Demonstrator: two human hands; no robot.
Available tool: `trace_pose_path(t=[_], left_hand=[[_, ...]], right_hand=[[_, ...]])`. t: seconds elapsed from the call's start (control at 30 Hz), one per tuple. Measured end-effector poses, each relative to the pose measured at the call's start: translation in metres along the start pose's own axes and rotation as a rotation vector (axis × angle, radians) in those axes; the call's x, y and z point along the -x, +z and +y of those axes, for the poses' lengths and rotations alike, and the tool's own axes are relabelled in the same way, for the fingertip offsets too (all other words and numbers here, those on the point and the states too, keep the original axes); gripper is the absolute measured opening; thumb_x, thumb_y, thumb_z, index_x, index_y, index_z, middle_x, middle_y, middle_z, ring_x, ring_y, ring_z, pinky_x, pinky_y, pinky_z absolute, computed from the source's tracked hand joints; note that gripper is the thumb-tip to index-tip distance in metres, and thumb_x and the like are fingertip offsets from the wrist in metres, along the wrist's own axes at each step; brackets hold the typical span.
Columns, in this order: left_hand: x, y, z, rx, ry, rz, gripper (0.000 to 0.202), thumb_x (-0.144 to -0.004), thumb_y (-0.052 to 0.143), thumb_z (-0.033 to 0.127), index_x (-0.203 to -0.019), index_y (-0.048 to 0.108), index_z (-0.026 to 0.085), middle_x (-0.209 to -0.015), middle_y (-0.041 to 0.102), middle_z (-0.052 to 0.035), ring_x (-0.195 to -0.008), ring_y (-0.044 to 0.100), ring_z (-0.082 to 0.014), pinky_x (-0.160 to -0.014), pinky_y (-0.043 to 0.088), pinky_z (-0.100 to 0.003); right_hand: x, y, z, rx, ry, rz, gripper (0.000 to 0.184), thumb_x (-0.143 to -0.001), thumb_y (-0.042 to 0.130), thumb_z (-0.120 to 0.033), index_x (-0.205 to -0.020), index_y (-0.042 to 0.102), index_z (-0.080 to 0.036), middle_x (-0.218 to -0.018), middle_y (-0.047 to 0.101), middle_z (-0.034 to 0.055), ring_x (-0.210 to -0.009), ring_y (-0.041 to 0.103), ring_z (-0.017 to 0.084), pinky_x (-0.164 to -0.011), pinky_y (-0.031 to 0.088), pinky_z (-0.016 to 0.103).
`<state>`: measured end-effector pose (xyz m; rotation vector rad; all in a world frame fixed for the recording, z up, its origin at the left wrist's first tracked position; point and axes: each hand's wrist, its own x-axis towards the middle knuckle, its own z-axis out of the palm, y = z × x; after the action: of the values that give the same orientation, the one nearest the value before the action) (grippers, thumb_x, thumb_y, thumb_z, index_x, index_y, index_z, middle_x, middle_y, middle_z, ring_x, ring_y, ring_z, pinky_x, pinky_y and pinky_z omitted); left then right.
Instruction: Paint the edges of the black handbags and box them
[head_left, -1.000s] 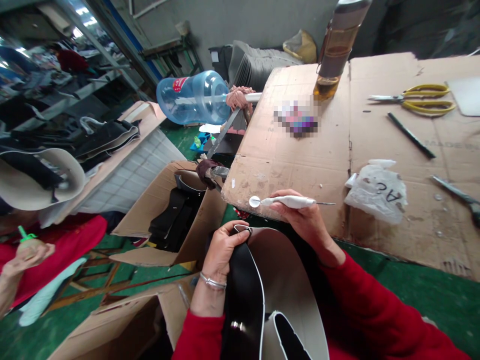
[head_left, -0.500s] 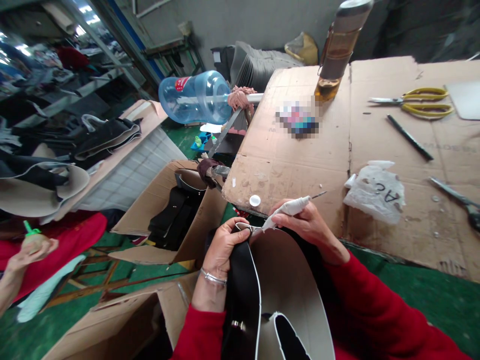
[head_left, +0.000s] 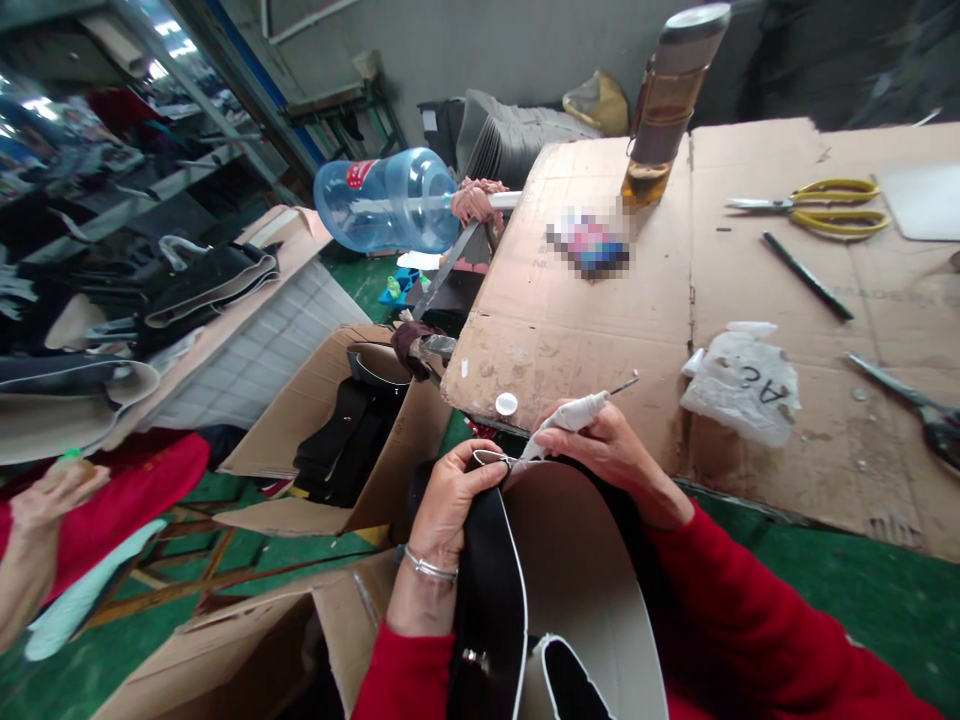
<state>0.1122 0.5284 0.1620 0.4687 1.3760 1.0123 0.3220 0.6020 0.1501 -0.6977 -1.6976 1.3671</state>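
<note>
My left hand (head_left: 442, 495) pinches the top edge of a curved black leather piece (head_left: 484, 590) with a beige inner side. Between its thumb and fingers the edge forms a small loop. Wrapped round a white-wrapped hand tool (head_left: 574, 413), my right hand (head_left: 611, 445) sits just right of the left one. A thin metal rod sticks out of the tool's upper end. Its lower end meets the leather edge beside my left thumb; the exact tip is hard to make out. A metal fitting (head_left: 475, 658) shows lower on the black side.
On the cardboard-covered table (head_left: 570, 330) lie yellow-handled scissors (head_left: 832, 208), a black pen-like stick (head_left: 806, 275), a plastic bag (head_left: 742, 385), a white cap (head_left: 506, 404) and dark scissors (head_left: 915, 395). A bottle (head_left: 664, 120) stands behind. At left are a box of black pieces (head_left: 345, 430) and a co-worker's hand (head_left: 60, 490).
The view has shifted slightly. Both my hands keep their hold at the leather edge, and the tool's rod end sits a little further left. The co-worker's hand at left has turned.
</note>
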Motion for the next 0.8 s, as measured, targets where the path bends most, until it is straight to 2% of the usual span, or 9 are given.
trace_pose_path(t=[0.17,0.33,0.4,0.63,0.8], left_hand=[[0.002,0.003,-0.005,-0.048,0.085,0.067,0.029,-0.058,0.09,0.021,-0.081,0.073,0.016,-0.076,0.074,-0.0015,-0.06,0.064,-0.0127,-0.059,0.049,-0.021],[0.006,0.005,-0.009,0.038,0.098,0.103,0.032,-0.055,0.09,0.017,-0.081,0.071,0.016,-0.079,0.076,-0.0018,-0.063,0.065,-0.0128,-0.063,0.052,-0.022],[0.008,0.004,-0.01,0.065,0.101,0.116,0.034,-0.054,0.09,0.017,-0.081,0.07,0.016,-0.079,0.076,-0.0019,-0.065,0.066,-0.0134,-0.065,0.053,-0.022],[0.024,-0.01,-0.01,0.085,0.152,0.17,0.037,-0.054,0.092,0.018,-0.083,0.069,0.017,-0.083,0.077,-0.0017,-0.065,0.067,-0.0132,-0.064,0.053,-0.022],[0.035,-0.021,-0.015,0.012,0.22,0.203,0.046,-0.057,0.095,0.025,-0.098,0.077,0.018,-0.083,0.077,-0.0024,-0.067,0.068,-0.0143,-0.068,0.054,-0.024]], right_hand=[[0.0,0.001,0.002,-0.056,0.008,-0.031,0.032,-0.095,0.073,-0.046,-0.084,0.075,-0.015,-0.074,0.069,0.0031,-0.063,0.061,0.014,-0.054,0.045,0.023],[0.0,0.002,-0.004,-0.15,0.03,0.039,0.038,-0.093,0.074,-0.049,-0.075,0.074,-0.015,-0.071,0.069,0.004,-0.06,0.061,0.015,-0.054,0.049,0.025],[0.001,0.002,-0.006,-0.174,0.04,0.084,0.037,-0.091,0.076,-0.049,-0.076,0.074,-0.015,-0.07,0.069,0.0041,-0.06,0.062,0.016,-0.054,0.05,0.025],[0.007,0.002,-0.002,-0.217,0.044,0.363,0.03,-0.091,0.074,-0.047,-0.095,0.076,-0.018,-0.07,0.068,0.0011,-0.06,0.063,0.016,-0.055,0.051,0.025],[0.008,0.004,0.001,-0.177,0.018,0.447,0.028,-0.092,0.071,-0.046,-0.096,0.075,-0.019,-0.075,0.071,0.0027,-0.062,0.063,0.016,-0.057,0.053,0.026]])
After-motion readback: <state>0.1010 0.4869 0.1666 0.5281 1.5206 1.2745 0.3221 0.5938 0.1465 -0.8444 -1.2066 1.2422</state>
